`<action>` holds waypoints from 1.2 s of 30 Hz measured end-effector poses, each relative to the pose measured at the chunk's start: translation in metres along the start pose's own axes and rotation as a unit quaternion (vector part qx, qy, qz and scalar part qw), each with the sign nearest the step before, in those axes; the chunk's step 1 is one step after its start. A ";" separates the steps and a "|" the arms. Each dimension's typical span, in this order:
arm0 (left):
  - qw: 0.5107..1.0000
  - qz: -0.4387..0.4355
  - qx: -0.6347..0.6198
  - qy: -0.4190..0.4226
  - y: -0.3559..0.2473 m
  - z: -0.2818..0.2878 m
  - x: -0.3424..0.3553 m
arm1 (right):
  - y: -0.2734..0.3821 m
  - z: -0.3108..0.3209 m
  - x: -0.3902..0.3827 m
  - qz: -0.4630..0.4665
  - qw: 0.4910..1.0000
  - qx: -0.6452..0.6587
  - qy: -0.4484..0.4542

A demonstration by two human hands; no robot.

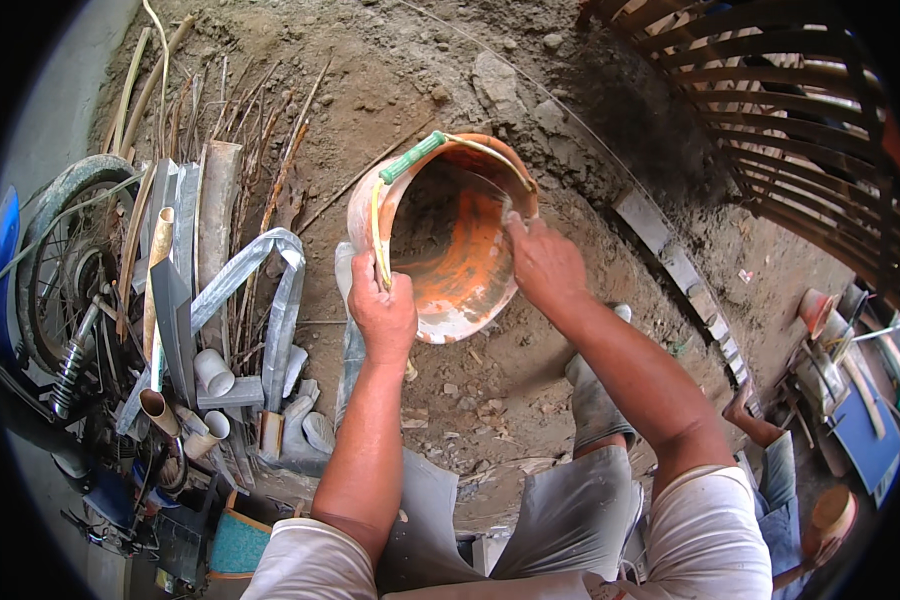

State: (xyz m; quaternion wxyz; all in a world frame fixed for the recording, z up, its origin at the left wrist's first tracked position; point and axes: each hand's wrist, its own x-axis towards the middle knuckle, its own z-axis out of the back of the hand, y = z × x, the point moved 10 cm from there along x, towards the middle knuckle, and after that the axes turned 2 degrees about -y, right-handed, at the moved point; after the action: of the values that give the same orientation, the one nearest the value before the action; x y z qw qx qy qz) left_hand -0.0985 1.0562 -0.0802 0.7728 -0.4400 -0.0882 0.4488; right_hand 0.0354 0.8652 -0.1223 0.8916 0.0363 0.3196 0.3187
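An orange bucket (467, 235), caked with dried whitish and grey residue, is tilted so that its mouth faces me. Its wire handle carries a green grip (413, 157) that lies across the upper left rim. My left hand (382, 308) is closed on the bucket's left rim, by the lower end of the handle wire. On the opposite side, my right hand (550, 262) has its fingers curled at the right rim, with the fingertips partly hidden. The bucket hangs over bare soil between my arms.
Left stand a wheel (45, 270), sticks, metal channels (217, 210) and pipe pieces (213, 372). A string crosses the dirt beside a row of blocks (682, 270). A slatted wooden frame (780, 110) leans upper right. Another person's leg (778, 490) shows lower right.
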 end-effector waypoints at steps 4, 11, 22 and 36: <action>0.999 0.017 -0.042 0.002 0.005 0.000 -0.002 | 0.029 -0.037 0.006 0.008 0.995 0.070 0.065; 0.996 0.035 -0.071 -0.047 0.017 0.008 -0.004 | 0.066 -0.063 -0.019 0.025 0.957 0.250 0.144; 0.994 0.046 -0.061 -0.073 0.028 0.016 0.004 | 0.031 -0.090 -0.044 0.026 0.870 0.453 0.196; 0.992 0.068 -0.061 -0.087 0.051 0.039 0.015 | -0.133 0.013 -0.079 -0.087 0.959 0.267 -0.026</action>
State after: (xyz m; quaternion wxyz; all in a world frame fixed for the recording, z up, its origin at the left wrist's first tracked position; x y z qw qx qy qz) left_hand -0.1416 1.1019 -0.0995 0.7018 -0.4506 -0.1523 0.5303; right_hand 0.0688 0.7145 -0.1045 0.8821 0.2529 0.3714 0.1417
